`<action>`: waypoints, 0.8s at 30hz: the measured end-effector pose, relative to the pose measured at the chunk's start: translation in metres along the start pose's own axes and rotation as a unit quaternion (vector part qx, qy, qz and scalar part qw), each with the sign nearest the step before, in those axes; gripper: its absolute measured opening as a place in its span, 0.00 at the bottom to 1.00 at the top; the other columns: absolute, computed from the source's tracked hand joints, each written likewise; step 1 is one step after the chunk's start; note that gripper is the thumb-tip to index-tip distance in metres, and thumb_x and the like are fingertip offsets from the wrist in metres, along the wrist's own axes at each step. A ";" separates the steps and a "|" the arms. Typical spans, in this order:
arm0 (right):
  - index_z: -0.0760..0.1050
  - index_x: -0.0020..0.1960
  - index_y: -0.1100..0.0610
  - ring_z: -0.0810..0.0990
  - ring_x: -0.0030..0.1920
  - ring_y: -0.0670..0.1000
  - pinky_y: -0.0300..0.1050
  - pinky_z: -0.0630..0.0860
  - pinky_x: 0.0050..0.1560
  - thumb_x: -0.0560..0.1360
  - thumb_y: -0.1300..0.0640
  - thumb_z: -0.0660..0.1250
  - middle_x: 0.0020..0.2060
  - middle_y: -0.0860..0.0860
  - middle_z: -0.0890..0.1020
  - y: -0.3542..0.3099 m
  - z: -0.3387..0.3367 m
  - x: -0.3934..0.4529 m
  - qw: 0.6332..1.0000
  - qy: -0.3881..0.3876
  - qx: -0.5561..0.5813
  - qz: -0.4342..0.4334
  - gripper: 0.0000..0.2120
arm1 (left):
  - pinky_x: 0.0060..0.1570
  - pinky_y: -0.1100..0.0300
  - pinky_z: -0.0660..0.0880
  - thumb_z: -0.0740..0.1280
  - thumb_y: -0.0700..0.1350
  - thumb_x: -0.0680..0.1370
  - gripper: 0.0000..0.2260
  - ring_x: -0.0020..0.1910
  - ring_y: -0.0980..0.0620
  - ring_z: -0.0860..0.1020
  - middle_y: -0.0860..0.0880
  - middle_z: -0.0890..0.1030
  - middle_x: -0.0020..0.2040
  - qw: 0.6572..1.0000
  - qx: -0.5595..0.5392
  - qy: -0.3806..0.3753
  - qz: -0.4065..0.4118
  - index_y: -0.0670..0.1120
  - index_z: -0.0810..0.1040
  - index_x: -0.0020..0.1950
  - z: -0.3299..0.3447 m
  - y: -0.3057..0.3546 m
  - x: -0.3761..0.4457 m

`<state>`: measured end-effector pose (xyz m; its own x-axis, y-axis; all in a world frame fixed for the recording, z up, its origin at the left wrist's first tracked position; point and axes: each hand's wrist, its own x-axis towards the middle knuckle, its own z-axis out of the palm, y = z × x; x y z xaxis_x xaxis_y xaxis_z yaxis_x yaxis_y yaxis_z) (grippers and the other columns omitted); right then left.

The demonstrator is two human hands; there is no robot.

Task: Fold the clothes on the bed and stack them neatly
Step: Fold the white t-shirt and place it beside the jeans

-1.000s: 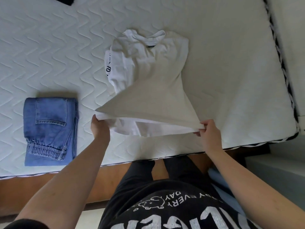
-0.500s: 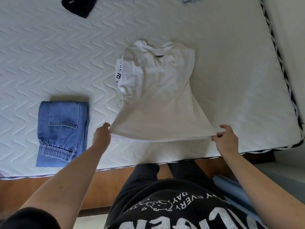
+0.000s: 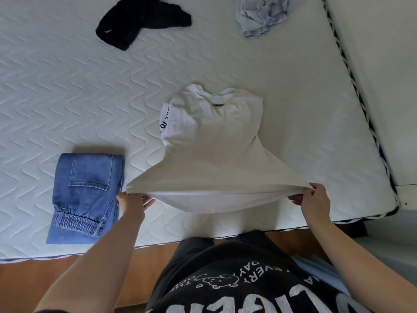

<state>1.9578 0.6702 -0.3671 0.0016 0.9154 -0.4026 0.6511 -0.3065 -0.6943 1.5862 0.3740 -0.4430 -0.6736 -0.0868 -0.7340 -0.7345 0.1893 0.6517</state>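
A white quilted mattress [image 3: 67, 91] filled most of the frame, its near edge running along the lower part. The white T-shirt [image 3: 212, 141] lay at centre, its long axis running from the collar at upper centre down to the hem at the near edge. The left hand [image 3: 132, 203] pinched the hem's left corner and the right hand [image 3: 312, 199] pinched the right corner, lifting the hem taut off the mattress. The fold would likely carry the hem up-frame toward the collar. Folded jeans [image 3: 85, 193] sat at lower left, just beside the left hand. A black garment [image 3: 144, 21] and a pale blue garment [image 3: 259, 14] lay unfolded along the top. No containers showed
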 end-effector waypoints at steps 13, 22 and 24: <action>0.73 0.54 0.52 0.84 0.40 0.47 0.45 0.79 0.47 0.81 0.61 0.59 0.40 0.49 0.85 0.022 -0.032 0.018 0.998 -0.023 -0.050 -0.027 0.07 | 0.33 0.56 0.72 0.67 0.34 0.74 0.08 0.38 0.44 0.80 0.45 0.83 0.35 0.865 0.474 -0.022 0.164 0.40 0.82 0.51 -0.041 -0.008 0.008; 0.67 0.55 0.54 0.84 0.40 0.51 0.42 0.73 0.36 0.80 0.65 0.58 0.44 0.55 0.82 0.045 -0.047 0.033 0.990 -0.075 -0.110 0.035 0.08 | 0.33 0.55 0.78 0.60 0.34 0.79 0.09 0.35 0.47 0.82 0.44 0.82 0.43 0.892 0.430 -0.019 0.141 0.45 0.72 0.56 -0.021 -0.015 -0.030; 0.70 0.53 0.52 0.84 0.39 0.50 0.39 0.74 0.34 0.80 0.68 0.58 0.44 0.54 0.82 0.046 -0.044 0.040 0.987 -0.105 -0.118 0.029 0.11 | 0.30 0.57 0.76 0.62 0.34 0.79 0.12 0.34 0.48 0.82 0.46 0.83 0.39 0.871 0.457 -0.043 0.175 0.48 0.71 0.58 -0.015 -0.011 -0.033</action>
<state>2.0214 0.7044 -0.3888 -0.0965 0.8162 -0.5697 0.8136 -0.2651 -0.5175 1.6154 0.3603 -0.4232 -0.8054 0.1980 -0.5587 -0.0878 0.8923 0.4429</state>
